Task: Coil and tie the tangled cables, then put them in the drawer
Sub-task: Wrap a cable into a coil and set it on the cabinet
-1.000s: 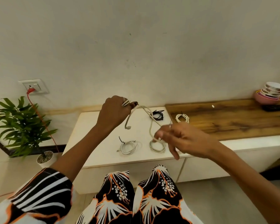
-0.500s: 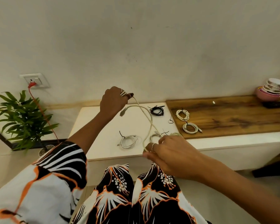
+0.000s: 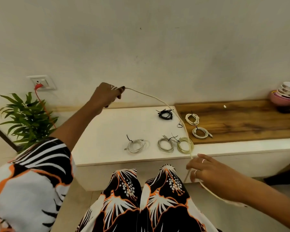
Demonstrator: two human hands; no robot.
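Note:
A long cream cable [image 3: 164, 102] stretches in the air from my left hand [image 3: 107, 96], which pinches one end up near the wall, down to my right hand [image 3: 206, 174] below the cabinet's front edge. The cable runs through my right fingers and trails under my forearm. On the white cabinet top [image 3: 107, 131] lie several coiled, tied cables: a white coil [image 3: 136, 145], a grey coil [image 3: 166, 144], a cream coil [image 3: 185, 145] and a black coil [image 3: 165, 114]. Two more white coils [image 3: 192, 118] [image 3: 200, 132] rest on the wooden top [image 3: 241, 121].
A loose black tie [image 3: 179, 125] lies on the cabinet top. Stacked bowls [image 3: 285, 94] stand at the far right. A potted plant [image 3: 26, 118] and a wall socket [image 3: 41, 82] with a red cord are at the left. My patterned lap is below.
My hands have moved apart: the left rose toward the wall, the right dropped down and right, drawing the looped cable out into one long span.

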